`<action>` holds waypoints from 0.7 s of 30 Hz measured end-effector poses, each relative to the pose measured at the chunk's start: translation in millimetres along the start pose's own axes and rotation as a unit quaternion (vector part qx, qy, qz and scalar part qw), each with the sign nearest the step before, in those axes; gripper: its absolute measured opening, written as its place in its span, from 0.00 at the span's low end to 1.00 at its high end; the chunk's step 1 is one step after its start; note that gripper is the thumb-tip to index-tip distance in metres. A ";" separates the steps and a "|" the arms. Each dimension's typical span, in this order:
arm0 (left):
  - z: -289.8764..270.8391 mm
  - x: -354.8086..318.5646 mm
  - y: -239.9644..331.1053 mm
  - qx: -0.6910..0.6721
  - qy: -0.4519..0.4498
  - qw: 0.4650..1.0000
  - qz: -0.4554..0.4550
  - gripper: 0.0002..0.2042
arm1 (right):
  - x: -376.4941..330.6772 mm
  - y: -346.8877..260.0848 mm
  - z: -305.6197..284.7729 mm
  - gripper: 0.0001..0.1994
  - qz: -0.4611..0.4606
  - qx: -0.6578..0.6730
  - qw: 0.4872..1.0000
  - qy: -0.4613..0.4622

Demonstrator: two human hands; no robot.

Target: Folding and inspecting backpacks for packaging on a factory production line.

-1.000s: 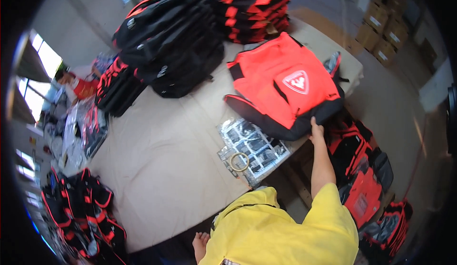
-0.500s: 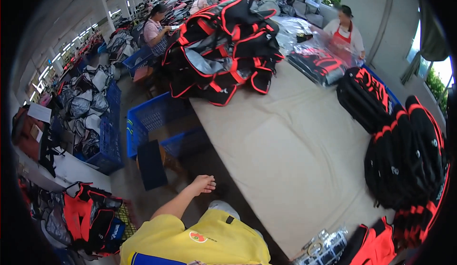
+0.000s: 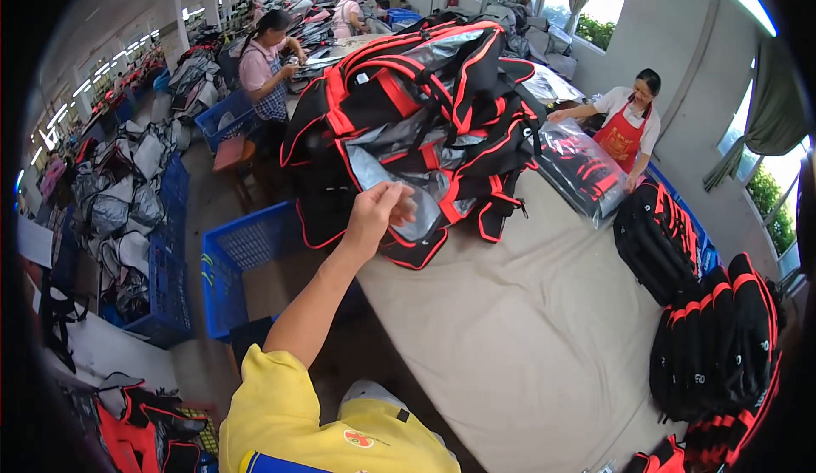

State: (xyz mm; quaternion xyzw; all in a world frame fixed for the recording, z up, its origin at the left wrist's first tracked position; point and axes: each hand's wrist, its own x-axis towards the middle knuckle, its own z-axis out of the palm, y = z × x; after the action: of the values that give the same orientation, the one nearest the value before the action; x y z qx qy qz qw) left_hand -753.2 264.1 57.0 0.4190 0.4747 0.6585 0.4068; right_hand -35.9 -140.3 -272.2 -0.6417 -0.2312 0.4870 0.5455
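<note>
My left hand (image 3: 382, 211) reaches forward, its fingers loosely bent and partly blurred, with no object visible in them. It is in front of a tall heap of black backpacks with red trim (image 3: 408, 137), close to their grey lining; whether it touches the fabric I cannot tell. The heap lies at the far left corner of a cloth-covered table (image 3: 518, 328), some bags hanging over the edge. My right hand is out of view.
Beside the table's left edge stands a blue plastic crate (image 3: 223, 290). Finished backpacks (image 3: 714, 345) line the right side. Across the table, a person in a red apron (image 3: 622, 133) handles a clear-bagged backpack (image 3: 578, 167). Another person (image 3: 265, 69) works beyond the heap.
My left hand has risen and moved forward from beside my body to the heap. The view has shifted, and the person in the apron now has both arms extended around the bagged backpack.
</note>
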 end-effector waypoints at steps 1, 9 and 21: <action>6.2 14.2 1.0 -0.002 -0.003 1.000 0.002 0.16 | -7.7 4.9 5.0 0.23 0.003 -0.008 1.000 0.003; 0.2 104.1 -4.7 -0.199 0.082 0.976 0.007 0.14 | -8.4 9.4 29.0 0.22 0.016 -0.089 0.996 -0.004; -66.6 282.8 -38.2 -0.440 0.157 0.842 -0.269 0.49 | -45.8 41.5 155.0 0.21 0.065 -0.183 0.981 0.025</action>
State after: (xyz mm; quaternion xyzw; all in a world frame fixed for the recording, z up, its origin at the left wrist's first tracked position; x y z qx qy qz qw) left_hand -900.3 517.6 53.8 -0.0572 0.2866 0.7198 0.6297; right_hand -200.8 -117.0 -282.7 -0.7563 -0.2604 0.4550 0.3914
